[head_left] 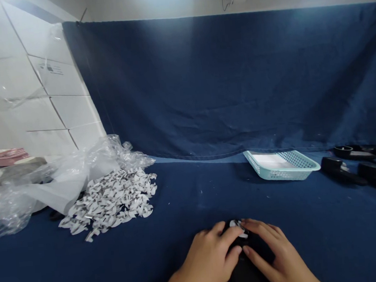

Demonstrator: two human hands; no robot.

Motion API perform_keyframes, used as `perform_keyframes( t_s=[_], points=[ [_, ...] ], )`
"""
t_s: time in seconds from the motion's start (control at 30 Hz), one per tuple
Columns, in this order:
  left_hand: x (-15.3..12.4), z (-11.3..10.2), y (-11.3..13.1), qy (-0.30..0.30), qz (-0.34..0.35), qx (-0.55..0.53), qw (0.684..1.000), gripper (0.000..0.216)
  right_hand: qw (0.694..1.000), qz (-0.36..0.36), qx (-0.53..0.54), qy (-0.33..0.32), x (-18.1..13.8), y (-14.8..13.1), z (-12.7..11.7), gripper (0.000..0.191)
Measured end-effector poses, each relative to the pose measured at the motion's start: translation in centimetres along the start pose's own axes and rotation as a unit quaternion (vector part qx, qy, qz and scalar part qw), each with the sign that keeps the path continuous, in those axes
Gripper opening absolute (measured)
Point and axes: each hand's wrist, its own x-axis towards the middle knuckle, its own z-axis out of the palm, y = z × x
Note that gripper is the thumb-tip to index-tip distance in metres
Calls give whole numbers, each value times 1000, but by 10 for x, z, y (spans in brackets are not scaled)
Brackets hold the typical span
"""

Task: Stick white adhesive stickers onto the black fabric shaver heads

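Near the bottom middle of the head view lies a black plastic part (243, 277) with a rounded far end and a long, handle-like near end. On that far end sits a small white piece (239, 230), partly covered by fingers. My left hand (209, 258) is closed on the part's left side, its index finger touching the white piece. From the right, my right hand (278, 252) grips the same end, fingers bent around it and thumb beside the left thumb. A heap of small white and grey pieces (114, 203) lies to the left.
A light blue plastic basket (284, 175) with white paper inside stands at the back right. Several similar black parts (340, 170) lie beside it. Clear plastic wrap (106, 153) surrounds the heap's back. White boxes (58, 78) are stacked left; a blue cloth (202, 86) hangs behind.
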Motion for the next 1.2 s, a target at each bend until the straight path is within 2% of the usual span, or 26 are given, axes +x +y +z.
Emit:
perform_keyframes(
  t_s=[0.23, 0.47, 0.7, 1.03, 1.2],
  points=[
    [-2, 2, -4, 6, 4, -18, 1000, 49, 999, 39, 36, 0, -3, -1, 1, 43],
    [-2, 4, -7, 25, -16, -66, 997, 44, 998, 32, 55, -1, -1, -4, -3, 38],
    [-2, 4, -8, 29, -19, -90, 995, 44, 997, 33, 67, -10, -1, -4, -2, 41],
    [-4, 6, -8, 40, -36, -84, 995, 34, 996, 37, 76, -22, -2, -2, -2, 47],
    [-6, 7, -10, 51, 0, -54, 997, 40, 995, 20, 90, -22, -2, 2, 0, 50]
  ],
)
